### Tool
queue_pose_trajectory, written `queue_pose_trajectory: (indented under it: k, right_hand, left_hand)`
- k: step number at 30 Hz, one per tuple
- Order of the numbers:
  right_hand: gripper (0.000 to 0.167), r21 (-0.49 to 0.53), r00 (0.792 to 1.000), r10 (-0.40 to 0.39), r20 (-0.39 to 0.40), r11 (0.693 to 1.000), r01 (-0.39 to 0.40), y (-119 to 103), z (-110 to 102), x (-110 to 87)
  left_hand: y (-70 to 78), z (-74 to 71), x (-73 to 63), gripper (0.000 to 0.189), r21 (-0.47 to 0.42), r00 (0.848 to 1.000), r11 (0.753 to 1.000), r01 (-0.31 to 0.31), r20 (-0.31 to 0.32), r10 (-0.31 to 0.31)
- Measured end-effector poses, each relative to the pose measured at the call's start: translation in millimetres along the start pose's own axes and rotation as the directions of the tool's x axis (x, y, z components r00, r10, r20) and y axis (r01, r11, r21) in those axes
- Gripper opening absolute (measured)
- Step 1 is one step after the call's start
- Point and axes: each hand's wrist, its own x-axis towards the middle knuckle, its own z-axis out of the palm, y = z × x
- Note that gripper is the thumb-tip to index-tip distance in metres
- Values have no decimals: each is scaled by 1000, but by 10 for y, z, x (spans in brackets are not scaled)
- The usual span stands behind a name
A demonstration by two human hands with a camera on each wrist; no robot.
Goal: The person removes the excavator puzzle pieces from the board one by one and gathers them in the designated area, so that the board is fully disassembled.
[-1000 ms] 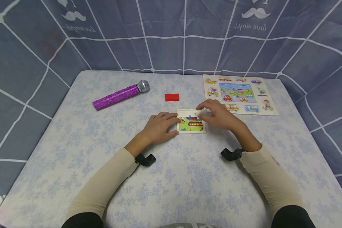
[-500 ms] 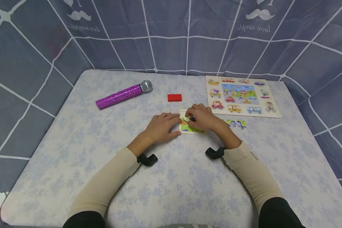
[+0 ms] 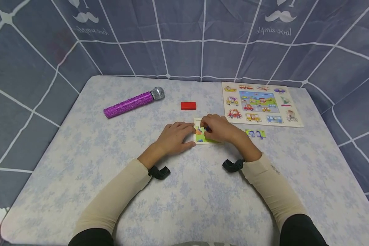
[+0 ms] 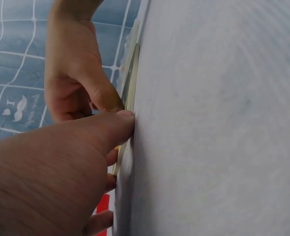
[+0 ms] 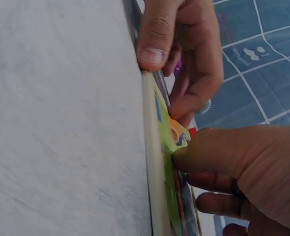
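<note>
My left hand [image 3: 174, 138] holds the left end of a small wooden jigsaw puzzle [image 3: 199, 142], thumb at the near corner and fingers along the left and far sides. Over the puzzle, my right hand [image 3: 216, 128] has thumb and bent fingers down on the picture. In the right wrist view, its thumb and forefinger pinch at a green and orange puzzle piece [image 5: 174, 132], with the forefinger's tip hidden. This hand covers the puzzle's right half in the head view. Two loose puzzle pieces [image 3: 255, 133] lie to the right of the puzzle.
A red block [image 3: 188, 106] lies behind the puzzle. Farther left is a purple glittery microphone [image 3: 133, 103]. A larger vehicle picture board [image 3: 262, 120] lies at the back right. Grey-blue cloth with white lines [image 3: 184, 58] hangs behind the table.
My right hand has moved left from the puzzle's right side onto its picture, uncovering the two loose pieces. Over the last half second it has barely shifted. My left hand keeps its place.
</note>
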Motion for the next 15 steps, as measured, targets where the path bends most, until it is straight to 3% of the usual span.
queue_pose_trajectory:
  k: [8,15]
  right_hand:
    - [18,52,994,-101,-33,993,102,61,-28,-13]
    - [16,36,991,-119,-68,992,121,87,0,10]
  left_hand:
    - [3,2,7,47,12,1000,1000,4,10,-4]
    - [-2,6,16,45,12,1000,1000,10,8,-10]
